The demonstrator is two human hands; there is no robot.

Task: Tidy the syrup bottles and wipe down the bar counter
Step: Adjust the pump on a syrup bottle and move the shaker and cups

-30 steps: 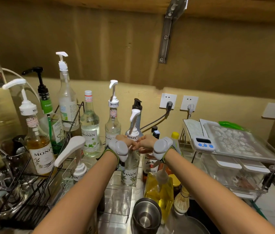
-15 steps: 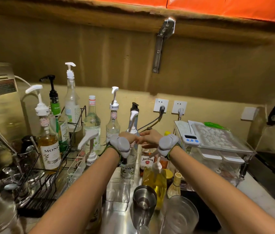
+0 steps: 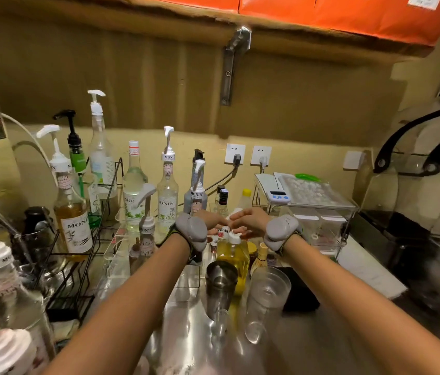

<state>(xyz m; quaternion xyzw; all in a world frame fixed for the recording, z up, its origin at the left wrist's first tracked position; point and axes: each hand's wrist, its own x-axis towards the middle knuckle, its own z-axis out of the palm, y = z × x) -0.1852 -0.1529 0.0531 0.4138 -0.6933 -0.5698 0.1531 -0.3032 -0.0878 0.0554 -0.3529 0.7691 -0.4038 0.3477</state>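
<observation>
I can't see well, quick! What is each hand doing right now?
Left hand: cannot tell, its fingers are mostly hidden.
Right hand: open, fingers loosely spread, nothing visibly held.

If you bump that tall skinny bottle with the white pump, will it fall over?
Probably. The tall pump bottle is narrow with a long pump on top, so it looks tippy. It looks like glass, so it may break, and close neighbours like the red-capped bottle might get knocked.

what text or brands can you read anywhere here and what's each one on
"MONIN" on the amber syrup bottle in the wire rack.
"MONIN" on the clear pump bottle, on both label and collar.
"MONIN" on the pump collar beside the left hand.
"BEAN", partly hidden, on the whiskey bottle.
The digital timer and the white note on the orange box: too blurred.
</observation>
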